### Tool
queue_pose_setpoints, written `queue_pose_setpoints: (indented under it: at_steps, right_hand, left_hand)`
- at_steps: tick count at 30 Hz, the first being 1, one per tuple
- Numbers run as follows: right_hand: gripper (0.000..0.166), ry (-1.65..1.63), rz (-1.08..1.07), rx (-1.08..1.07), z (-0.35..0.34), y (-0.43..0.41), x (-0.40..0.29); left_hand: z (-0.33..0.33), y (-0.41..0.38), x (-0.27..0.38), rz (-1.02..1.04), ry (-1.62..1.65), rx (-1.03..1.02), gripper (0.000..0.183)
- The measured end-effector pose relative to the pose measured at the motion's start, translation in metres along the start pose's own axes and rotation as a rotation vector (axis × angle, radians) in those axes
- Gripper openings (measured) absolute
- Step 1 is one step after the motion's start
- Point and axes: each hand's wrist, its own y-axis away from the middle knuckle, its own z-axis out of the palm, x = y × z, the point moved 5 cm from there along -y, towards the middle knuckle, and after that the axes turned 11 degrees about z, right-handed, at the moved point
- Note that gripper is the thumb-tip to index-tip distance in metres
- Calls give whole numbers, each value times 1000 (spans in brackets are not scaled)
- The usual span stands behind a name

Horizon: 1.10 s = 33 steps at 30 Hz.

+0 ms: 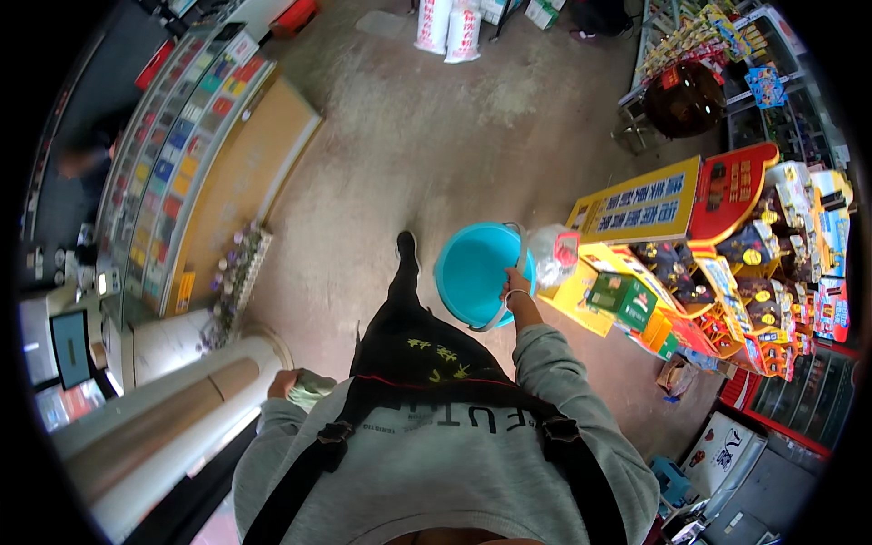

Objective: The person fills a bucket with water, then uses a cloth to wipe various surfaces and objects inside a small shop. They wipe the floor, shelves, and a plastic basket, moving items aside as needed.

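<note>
My right hand [519, 285] grips the handle of a turquoise plastic bucket [470, 272], which hangs in front of me on the right. No contents show inside the part of the bucket I can see. Just beyond its right rim is a clear plastic bottle [553, 257] with a red handle; what supports it I cannot tell. Down at my left side, my left hand [285, 383] is closed around a pale green cloth [311, 390].
A glass display counter [163, 157] runs along the left, a person behind it. Artificial flowers [235, 272] and a round column [225, 381] stand near my left. At right are a snack display [708, 272] and a dark jar [684, 99]. White sacks [463, 34] stand ahead.
</note>
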Motion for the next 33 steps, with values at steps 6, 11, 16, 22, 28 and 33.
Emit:
queue_pose_setpoints:
  at_steps: [6, 11, 16, 22, 28, 33]
  right_hand:
    - [24, -53, 24, -33, 129, -41, -130]
    - [28, -111, 28, -52, 200, -48, -238]
    - [36, -146, 11, 48, 249, -72, -357]
    - [19, -251, 21, 42, 295, -112, -500]
    - [20, -313, 110, 146, 280, -189, -613]
    - [22, -362, 121, 156, 241, -279, -687]
  left_hand:
    - [-10, -96, 197, 86, 130, -37, 40]
    - [-50, -158, 419, 404, -220, 46, 38]
    - [-40, -192, 637, 673, -332, 62, 34]
    - [20, -220, 802, 606, 255, 72, 30]
    - [82, -240, 985, 475, 498, -122, 28]
    - [152, -306, 1120, 435, 585, -260, 29]
